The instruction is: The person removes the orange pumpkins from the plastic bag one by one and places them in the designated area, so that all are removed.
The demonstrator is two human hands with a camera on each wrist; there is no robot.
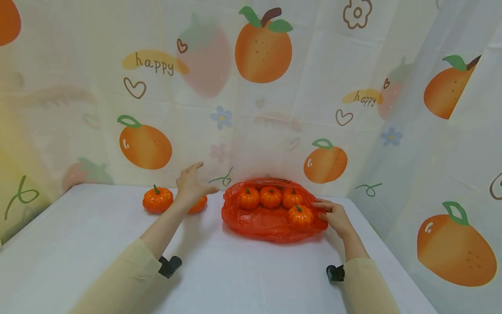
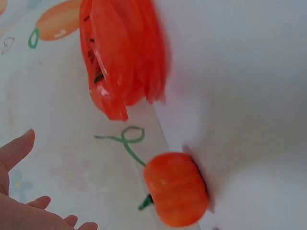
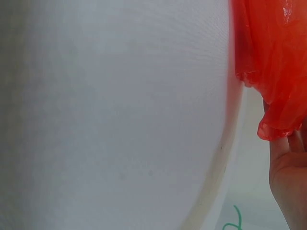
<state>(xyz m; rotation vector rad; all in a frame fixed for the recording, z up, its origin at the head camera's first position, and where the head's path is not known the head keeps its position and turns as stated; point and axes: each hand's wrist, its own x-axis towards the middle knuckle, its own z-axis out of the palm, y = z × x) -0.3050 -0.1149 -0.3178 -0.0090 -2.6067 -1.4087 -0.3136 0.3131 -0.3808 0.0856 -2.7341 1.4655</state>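
A red plastic bag lies on the table with its mouth open towards me. Several small orange pumpkins sit inside it, one of them nearer the front right. My right hand holds the bag's right edge; in the right wrist view part of the fingers is hidden behind the red plastic. My left hand is raised left of the bag with fingers spread, holding nothing. Behind that hand stands a small pumpkin, partly covered by it in the head view. Another pumpkin with a green stem stands farther left.
A white cloth covers the table. Right behind the table hangs a curtain printed with oranges and strawberries, which also closes off the right side. Both forearms, with dark wrist cameras, reach in from the front.
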